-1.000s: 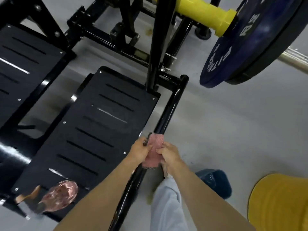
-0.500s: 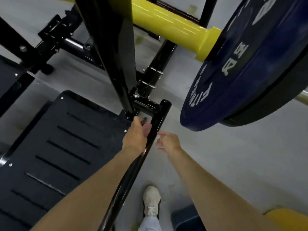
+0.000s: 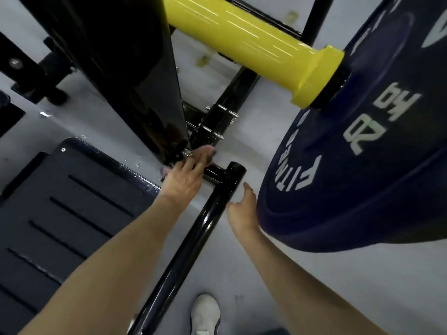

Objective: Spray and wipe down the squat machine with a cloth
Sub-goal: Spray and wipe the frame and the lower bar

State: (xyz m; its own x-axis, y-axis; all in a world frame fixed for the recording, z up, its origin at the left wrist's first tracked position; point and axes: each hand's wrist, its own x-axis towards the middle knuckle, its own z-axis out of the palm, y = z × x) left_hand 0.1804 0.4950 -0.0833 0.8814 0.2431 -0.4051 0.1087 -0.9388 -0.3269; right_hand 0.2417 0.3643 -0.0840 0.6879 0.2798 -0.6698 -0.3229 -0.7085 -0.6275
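Observation:
My left hand [image 3: 185, 174] lies flat on a pink cloth [image 3: 211, 151] and presses it against the bolted joint at the foot of the squat machine's black upright [image 3: 121, 68]. Only pink edges of the cloth show, at my fingertips and beside my thumb. The black side tube [image 3: 193, 243] runs from that joint toward me, along the slotted footplate [image 3: 72, 213]. My right hand [image 3: 242, 209] hovers just right of the tube with relaxed fingers, holding nothing. No spray bottle is in view.
A blue 20 kg weight plate [image 3: 350, 165] on a yellow sleeve [image 3: 254, 49] hangs close over my right hand. Grey floor lies under it. My white shoe [image 3: 205, 315] stands beside the tube at the bottom.
Both hands gripped the cloth on the tube; my right hand let go. My left hand slid the cloth up the tube to the joint at the upright's base.

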